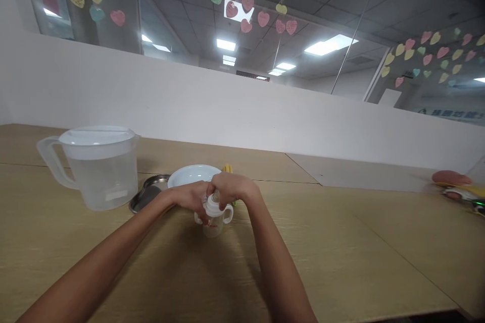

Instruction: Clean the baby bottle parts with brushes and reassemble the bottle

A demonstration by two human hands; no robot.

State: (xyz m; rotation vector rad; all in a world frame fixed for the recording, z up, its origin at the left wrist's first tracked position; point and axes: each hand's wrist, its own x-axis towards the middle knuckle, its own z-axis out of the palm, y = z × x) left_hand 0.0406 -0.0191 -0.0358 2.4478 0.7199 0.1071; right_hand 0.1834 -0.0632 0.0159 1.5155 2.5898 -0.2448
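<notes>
A clear baby bottle point(212, 228) with two white side handles and red print stands upright on the wooden table. My left hand point(191, 196) grips it at the left side near the white collar, fingers closed around it. From above, my right hand point(230, 186) pinches the top of the bottle, where a clear tip partly shows between the fingers. Just behind my hands is a white bowl point(193, 173), partly covered by them. A metal tray point(148, 193) with a curved rim lies to the left, partly behind my left forearm.
A large translucent lidded pitcher point(108, 176) stands on the left, its handle pointing left. Something yellow point(227, 168) shows behind my right hand. Blurred red and yellow items point(452, 181) lie at the far right. A white low wall point(242, 113) backs the table point(341, 252).
</notes>
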